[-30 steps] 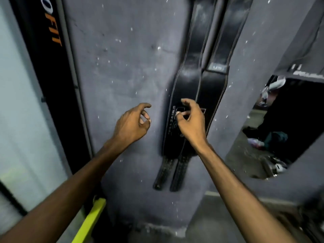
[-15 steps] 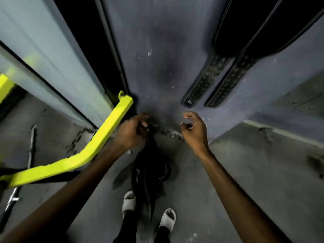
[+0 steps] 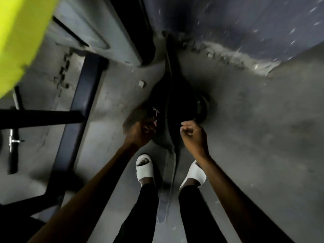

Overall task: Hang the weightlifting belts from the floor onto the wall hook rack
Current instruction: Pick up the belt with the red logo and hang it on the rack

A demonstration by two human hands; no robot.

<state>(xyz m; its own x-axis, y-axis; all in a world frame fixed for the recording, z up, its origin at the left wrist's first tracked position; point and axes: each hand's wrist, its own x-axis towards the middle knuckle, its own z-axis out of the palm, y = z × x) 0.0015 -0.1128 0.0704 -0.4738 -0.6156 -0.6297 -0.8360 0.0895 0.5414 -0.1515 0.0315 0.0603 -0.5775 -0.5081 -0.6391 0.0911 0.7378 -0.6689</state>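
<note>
The belt lies on the floor by the wall, ahead of your slippers. Your left hand reaches onto its left edge, blurred; I cannot tell its grip. Your right hand hovers beside it, fingers curled, holding nothing.

A black weightlifting belt lay on the grey concrete floor, close to the foot of the wall. Its wide back part sat as a dark, rounded heap, and motion blur hid most of its surface detail. A small reddish mark showed on its left side. A raised edge or seam ran lengthwise down the middle of the heap. From the near end a narrow strap, paler and greyer than the rest, stretched flat along the floor. At the right side a curled, rounded part stood up slightly.
</note>
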